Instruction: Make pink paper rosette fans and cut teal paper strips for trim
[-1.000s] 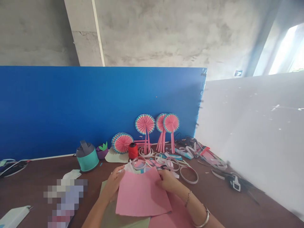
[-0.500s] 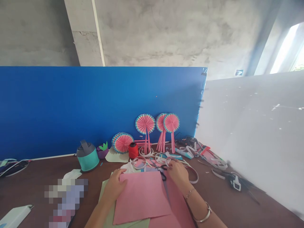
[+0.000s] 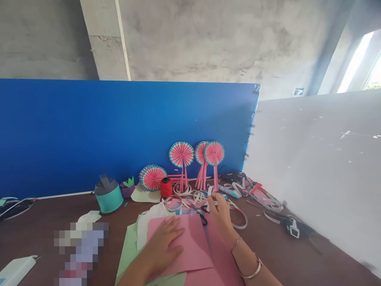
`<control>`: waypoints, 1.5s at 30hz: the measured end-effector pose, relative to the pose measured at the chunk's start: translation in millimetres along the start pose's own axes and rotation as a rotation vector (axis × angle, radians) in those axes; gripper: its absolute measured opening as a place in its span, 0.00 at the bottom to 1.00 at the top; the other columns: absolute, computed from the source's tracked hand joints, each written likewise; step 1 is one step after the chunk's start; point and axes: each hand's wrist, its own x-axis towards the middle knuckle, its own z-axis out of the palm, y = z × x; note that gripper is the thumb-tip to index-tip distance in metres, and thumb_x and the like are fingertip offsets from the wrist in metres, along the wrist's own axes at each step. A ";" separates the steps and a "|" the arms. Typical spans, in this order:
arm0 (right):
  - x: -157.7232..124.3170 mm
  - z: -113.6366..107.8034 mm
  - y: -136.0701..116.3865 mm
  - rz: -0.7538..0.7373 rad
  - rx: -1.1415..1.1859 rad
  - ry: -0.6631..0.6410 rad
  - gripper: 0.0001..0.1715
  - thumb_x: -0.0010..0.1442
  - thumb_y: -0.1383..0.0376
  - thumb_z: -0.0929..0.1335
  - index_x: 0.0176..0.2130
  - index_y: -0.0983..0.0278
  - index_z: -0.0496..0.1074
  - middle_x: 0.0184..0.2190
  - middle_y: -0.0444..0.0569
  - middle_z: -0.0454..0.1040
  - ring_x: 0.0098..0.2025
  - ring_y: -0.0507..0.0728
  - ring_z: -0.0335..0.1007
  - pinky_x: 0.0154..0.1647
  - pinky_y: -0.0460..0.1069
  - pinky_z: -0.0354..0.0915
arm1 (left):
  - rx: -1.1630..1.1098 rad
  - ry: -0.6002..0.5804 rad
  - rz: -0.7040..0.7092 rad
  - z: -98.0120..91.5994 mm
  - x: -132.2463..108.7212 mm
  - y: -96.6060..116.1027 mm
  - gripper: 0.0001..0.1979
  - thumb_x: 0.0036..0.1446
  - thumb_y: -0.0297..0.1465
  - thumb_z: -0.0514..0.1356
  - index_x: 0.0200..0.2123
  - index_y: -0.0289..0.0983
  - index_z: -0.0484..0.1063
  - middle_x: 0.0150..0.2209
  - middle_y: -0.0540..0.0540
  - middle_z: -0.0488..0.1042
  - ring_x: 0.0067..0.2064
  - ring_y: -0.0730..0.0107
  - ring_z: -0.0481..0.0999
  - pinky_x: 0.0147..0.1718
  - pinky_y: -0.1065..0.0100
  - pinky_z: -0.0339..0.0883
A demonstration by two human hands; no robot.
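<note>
My left hand [image 3: 165, 244] lies open on a square pink sheet of paper [image 3: 195, 246], fingers spread. The sheet rests on larger pink and green sheets [image 3: 126, 246], with a white sheet [image 3: 143, 226] showing at its left. My right hand [image 3: 220, 212] is closed around a narrow white roll of tape [image 3: 210, 191], seen edge-on above the clutter. Scissors with dark handles [image 3: 203, 219] lie between my hands, at the top edge of the pink sheet. More rings of tape or strip, including one [image 3: 173, 203] near the scissors, lie around.
Pleated pink paper fans [image 3: 181, 155] lean against a blue panel [image 3: 89, 131]. A red thread spool [image 3: 166, 187], a purple pot [image 3: 127, 188] and a teal container [image 3: 109, 194] stand at the back. Paper scraps and strips [image 3: 268, 198] lie at right, near black cables [image 3: 293, 226].
My left hand has moved right, from the sheet's left edge onto its middle. My right hand has risen slightly with the roll of tape, which now stands out above the other rings.
</note>
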 end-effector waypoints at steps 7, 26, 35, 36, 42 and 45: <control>-3.7 0.5 -9.3 0.138 0.463 -0.120 0.21 0.63 0.46 0.59 0.34 0.59 0.65 0.29 0.47 0.70 0.33 0.57 0.64 0.36 0.50 0.61 | 0.130 -0.120 -0.030 10.3 0.4 -7.1 0.28 0.53 0.37 0.61 0.59 0.49 0.66 0.67 0.46 0.55 0.69 0.51 0.48 0.65 0.44 0.32; -30.6 20.3 -34.0 -0.427 0.038 -0.508 0.12 0.65 0.63 0.62 0.30 0.58 0.71 0.28 0.43 0.77 0.31 0.55 0.71 0.63 0.60 0.50 | 0.125 0.328 0.191 20.2 3.9 -4.1 0.28 0.63 0.34 0.52 0.66 0.45 0.53 0.63 0.39 0.62 0.64 0.53 0.60 0.61 0.48 0.57; -34.9 21.4 -37.8 -0.539 -0.073 -0.521 0.12 0.65 0.67 0.61 0.30 0.59 0.68 0.26 0.43 0.77 0.29 0.54 0.72 0.59 0.58 0.56 | 0.224 0.372 0.254 20.5 6.9 -16.0 0.24 0.64 0.32 0.51 0.63 0.43 0.61 0.60 0.39 0.67 0.61 0.56 0.65 0.59 0.52 0.63; -35.3 21.9 -37.6 -0.541 -0.073 -0.516 0.12 0.65 0.67 0.61 0.30 0.59 0.68 0.26 0.43 0.77 0.29 0.54 0.72 0.59 0.57 0.57 | 0.237 0.376 0.271 20.4 6.9 -17.2 0.24 0.64 0.32 0.51 0.63 0.43 0.61 0.60 0.40 0.68 0.61 0.56 0.66 0.58 0.52 0.63; -36.9 24.0 -35.1 -0.555 -0.077 -0.512 0.15 0.66 0.66 0.60 0.30 0.58 0.69 0.25 0.43 0.76 0.28 0.53 0.72 0.57 0.55 0.58 | 0.278 0.451 0.345 18.7 7.3 -13.8 0.21 0.61 0.29 0.53 0.58 0.41 0.67 0.55 0.40 0.73 0.57 0.57 0.71 0.55 0.54 0.67; -37.2 24.3 -35.6 -0.587 -0.119 -0.518 0.17 0.67 0.65 0.59 0.28 0.58 0.69 0.24 0.43 0.76 0.28 0.54 0.72 0.57 0.55 0.58 | 0.233 0.500 0.317 15.8 8.5 -5.7 0.14 0.60 0.28 0.54 0.47 0.41 0.73 0.47 0.40 0.77 0.51 0.59 0.75 0.50 0.56 0.71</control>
